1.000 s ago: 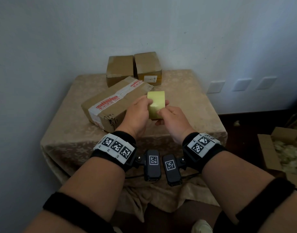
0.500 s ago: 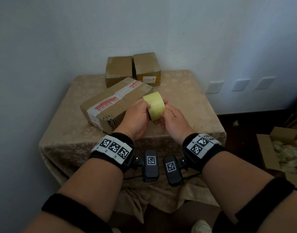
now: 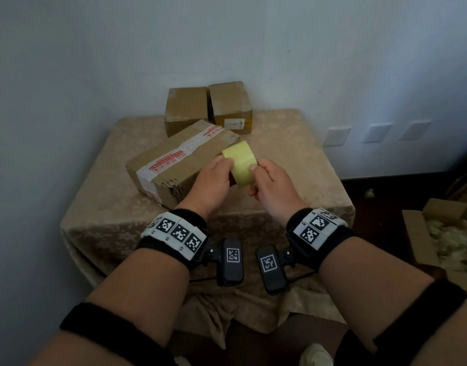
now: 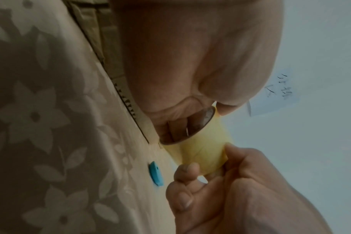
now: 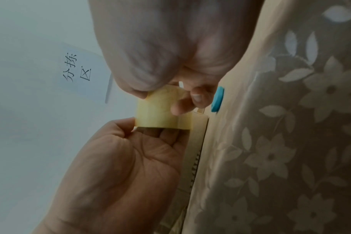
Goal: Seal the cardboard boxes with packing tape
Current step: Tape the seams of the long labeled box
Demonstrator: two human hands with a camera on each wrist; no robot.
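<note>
A yellow roll of packing tape (image 3: 240,162) is held in the air between both hands, just right of the long cardboard box (image 3: 179,159) with red-printed white tape along its top. My left hand (image 3: 224,167) grips the roll's left end, with fingers inside the core (image 4: 198,125). My right hand (image 3: 258,178) pinches the roll's outer face between thumb and fingers (image 5: 182,104). A short translucent flap of tape (image 5: 183,122) seems to stand off the roll. Two small closed boxes (image 3: 186,107) (image 3: 231,104) stand at the back by the wall.
The table wears a beige flowered cloth (image 3: 103,207) and stands in a corner, with walls at the left and back. A small blue object (image 4: 155,173) lies on the cloth under the hands. An open carton with filling (image 3: 443,241) sits on the floor at the right.
The roll has turned in my hands, its broad yellow face now up and tilted. My right hand has shifted to the roll's right side and the hands sit slightly further apart.
</note>
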